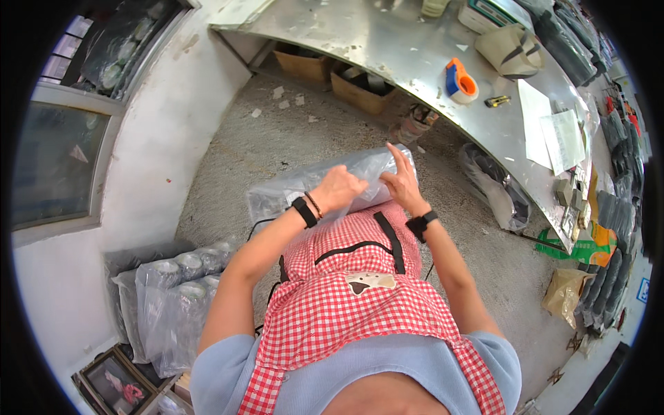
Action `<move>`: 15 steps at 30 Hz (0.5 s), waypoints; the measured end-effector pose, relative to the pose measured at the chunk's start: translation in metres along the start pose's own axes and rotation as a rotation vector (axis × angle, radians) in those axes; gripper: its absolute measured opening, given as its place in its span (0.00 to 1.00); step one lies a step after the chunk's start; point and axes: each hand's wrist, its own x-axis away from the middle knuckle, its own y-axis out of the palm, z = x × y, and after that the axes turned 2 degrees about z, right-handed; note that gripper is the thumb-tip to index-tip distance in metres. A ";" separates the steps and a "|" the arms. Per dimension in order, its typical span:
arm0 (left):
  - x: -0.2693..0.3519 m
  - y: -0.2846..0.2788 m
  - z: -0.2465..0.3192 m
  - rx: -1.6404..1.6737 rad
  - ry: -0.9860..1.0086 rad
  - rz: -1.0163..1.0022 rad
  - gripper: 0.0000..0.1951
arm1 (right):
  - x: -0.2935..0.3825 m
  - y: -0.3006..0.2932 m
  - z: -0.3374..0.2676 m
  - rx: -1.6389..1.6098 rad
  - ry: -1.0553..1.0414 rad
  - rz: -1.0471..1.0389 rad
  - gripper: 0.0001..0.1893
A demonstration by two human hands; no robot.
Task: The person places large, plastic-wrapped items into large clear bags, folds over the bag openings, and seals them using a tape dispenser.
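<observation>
A clear plastic bag (270,198) with grey contents lies across my lap, over a red-and-white checked apron (358,311). My left hand (338,188) is at the middle of the bag, its fingers curled on the plastic; whether they pinch it is not plain. At the bag's right end my right hand (402,181) touches the plastic, with thumb and forefinger spread apart. The contents of the bag are blurred by the film.
A metal-topped table (363,36) curves ahead, bearing a tape dispenser (459,83), a utility knife (498,101) and papers (563,140). Cardboard boxes (358,96) sit beneath it. Bagged rolls (171,301) stand by the left wall. A paper bag (565,295) is at right.
</observation>
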 end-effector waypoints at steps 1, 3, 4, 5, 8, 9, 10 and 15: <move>0.005 0.002 0.007 0.006 -0.006 0.043 0.01 | -0.005 0.003 0.004 -0.024 -0.108 -0.037 0.04; 0.014 -0.002 0.021 0.014 -0.018 0.134 0.02 | 0.015 0.023 0.035 -0.242 -0.196 -0.222 0.06; 0.023 -0.010 0.028 0.050 -0.074 0.167 0.03 | 0.025 0.022 0.033 -0.284 -0.119 -0.240 0.06; 0.034 -0.020 0.024 -0.122 -0.119 0.229 0.03 | 0.038 0.021 0.028 -0.323 -0.043 -0.260 0.06; 0.107 -0.040 0.004 -0.305 -0.356 0.039 0.03 | 0.059 0.014 0.022 -0.332 0.033 -0.136 0.07; 0.135 -0.042 0.000 -0.134 -0.490 -0.255 0.02 | 0.064 0.012 0.022 -0.352 0.060 -0.137 0.07; 0.145 -0.058 0.009 -0.091 -0.492 -0.124 0.03 | 0.071 0.009 0.022 -0.361 0.083 -0.136 0.07; 0.235 -0.052 0.065 0.044 -1.000 0.154 0.08 | 0.087 -0.005 0.008 -0.406 0.271 -0.203 0.07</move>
